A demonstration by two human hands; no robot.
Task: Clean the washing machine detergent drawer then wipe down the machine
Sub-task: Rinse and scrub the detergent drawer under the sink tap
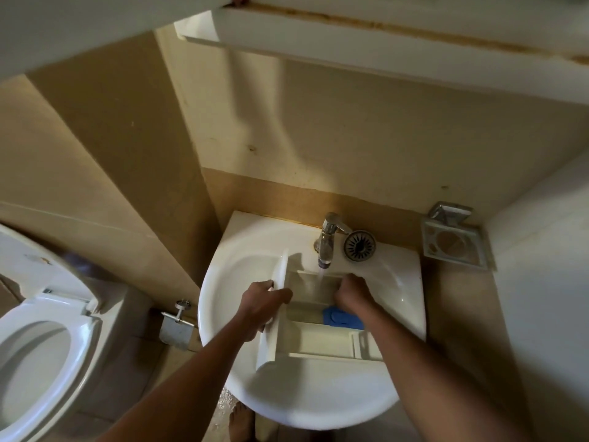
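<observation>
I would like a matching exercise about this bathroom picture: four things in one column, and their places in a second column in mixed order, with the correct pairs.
Things:
1. detergent drawer
2. blue insert
3. sink strainer
4. toilet

Places:
A. on the sink rim, beside the faucet
B. in the sink, under running water
C. left of the sink
D. inside the drawer, near the right hand

Pairs: 1-B, 2-D, 3-A, 4-C
</observation>
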